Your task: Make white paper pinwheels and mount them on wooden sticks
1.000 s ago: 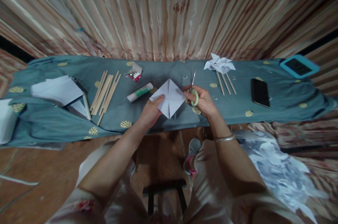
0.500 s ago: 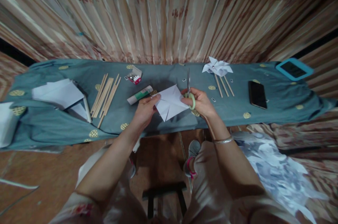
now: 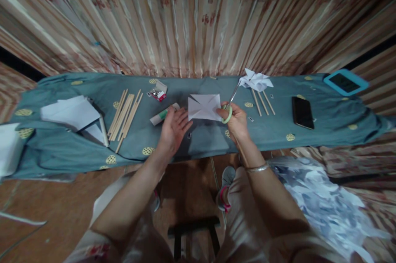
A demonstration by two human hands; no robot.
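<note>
Item: white paper square (image 3: 204, 107), creased and slit along its diagonals, lying flat on the teal cloth-covered table (image 3: 334, 133) near mid-table, between the two hands.

Hazards, as judged:
- Scissors (image 3: 230, 102) are pointing up and away toward the finished paper pinwheel (image 3: 256, 81); the blade tips are sitting near its lower edge, so a careless swing could be nicking or knocking it.
- The right hand is managing both the scissors and the paper's right edge at once; the sheet could be slipping or tearing at a slit if tugged.
- A small dark bit (image 3: 189, 135) is lying just under the left hand; it could be getting brushed off the table edge.

Fingers:
- Right hand (image 3: 236, 120): fingers curled closed through the pale green scissor loop, thumb and fingertip pressing on the paper's right edge. Whether the blades are parted cannot be told.
- Left hand (image 3: 173, 129): fingers spread loosely, palm down, gripping nothing; hovering over or resting on the cloth just left of the paper, fingertips close to the glue stick (image 3: 163, 114). Contact with the stick cannot be told.

Nearby: wooden sticks (image 3: 125, 111) and loose white sheets (image 3: 71, 112) further left; small staple box (image 3: 159, 91) behind the glue; three more sticks (image 3: 262, 102) under the pinwheel; black phone (image 3: 302, 112) well to the right
</note>
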